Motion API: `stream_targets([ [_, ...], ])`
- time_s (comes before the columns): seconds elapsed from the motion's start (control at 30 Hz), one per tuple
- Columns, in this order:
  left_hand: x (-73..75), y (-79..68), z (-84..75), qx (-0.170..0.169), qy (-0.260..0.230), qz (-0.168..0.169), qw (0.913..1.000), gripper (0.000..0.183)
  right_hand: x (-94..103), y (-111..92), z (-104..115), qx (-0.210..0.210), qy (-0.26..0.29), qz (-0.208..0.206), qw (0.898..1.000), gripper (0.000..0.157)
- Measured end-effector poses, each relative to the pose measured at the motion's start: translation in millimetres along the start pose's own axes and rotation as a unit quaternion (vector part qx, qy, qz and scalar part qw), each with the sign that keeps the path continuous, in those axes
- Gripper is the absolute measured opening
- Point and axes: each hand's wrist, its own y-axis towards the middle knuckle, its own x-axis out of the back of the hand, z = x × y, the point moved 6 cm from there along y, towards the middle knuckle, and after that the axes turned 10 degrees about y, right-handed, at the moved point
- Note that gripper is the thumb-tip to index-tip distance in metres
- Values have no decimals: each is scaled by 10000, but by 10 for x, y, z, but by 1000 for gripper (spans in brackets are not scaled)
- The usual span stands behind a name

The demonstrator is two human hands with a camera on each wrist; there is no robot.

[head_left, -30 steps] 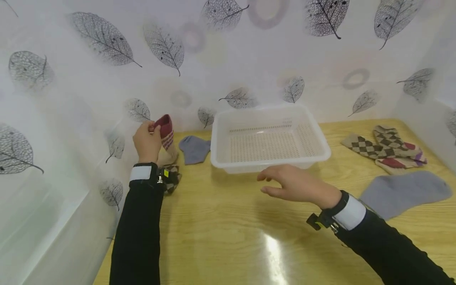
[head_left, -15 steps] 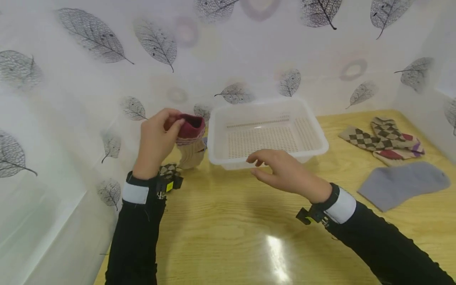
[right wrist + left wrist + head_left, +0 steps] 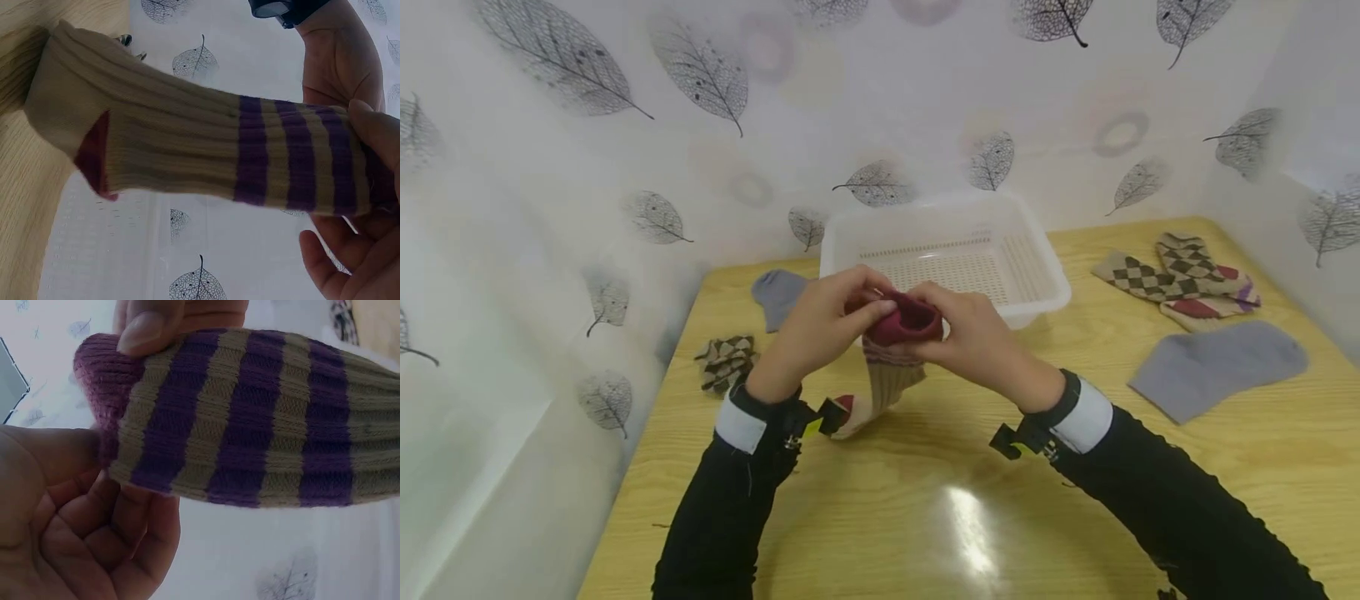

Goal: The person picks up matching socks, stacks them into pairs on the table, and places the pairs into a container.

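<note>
A beige ribbed sock (image 3: 891,379) with purple stripes, a dark red cuff and a red heel hangs from both hands in front of the basket. My left hand (image 3: 823,325) pinches one side of the cuff between thumb and fingers. On the opposite side my right hand (image 3: 981,346) pinches the cuff, so its mouth gapes upward. In the right wrist view the striped leg (image 3: 294,156) stretches toward the hands, with the heel (image 3: 94,156) at the far end. The left wrist view has the red cuff (image 3: 103,381) close up between thumbs and fingers.
A white perforated basket (image 3: 1030,312) stands behind the hands. At left lie a checkered sock (image 3: 726,364) and a grey sock (image 3: 777,293). At right are a checkered sock (image 3: 1138,277), a beige-and-red sock (image 3: 1206,308) and another grey sock (image 3: 1225,367). A leaf-patterned wall covering borders the table.
My left hand has carried the striped sock rightward from the table's left side to the front of the basket. My right hand has moved left and taken hold of its cuff.
</note>
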Motion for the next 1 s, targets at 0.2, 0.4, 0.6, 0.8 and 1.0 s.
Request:
stream_targets([
  [0.2,-449,-40,161,111,-1626,570,9850,51,187,-63,44,310,-281,-863,9954,10],
  [0.4,-1029,-230,371,17,-748,1341,9881,43,392,-126,46,72,-178,-1277,9916,13],
  [0.6,-1280,-483,628,184,-784,1625,9834,12,570,-257,-91,-538,-89,-1515,9870,13],
  [0.8,-1271,-765,955,998,-625,1922,9743,12,795,-473,-358,-1457,-269,-1785,9727,20],
  [1.0,-1066,-939,1215,1891,-1206,1556,9620,25,950,-798,-749,-2446,-512,-1603,9549,30],
])
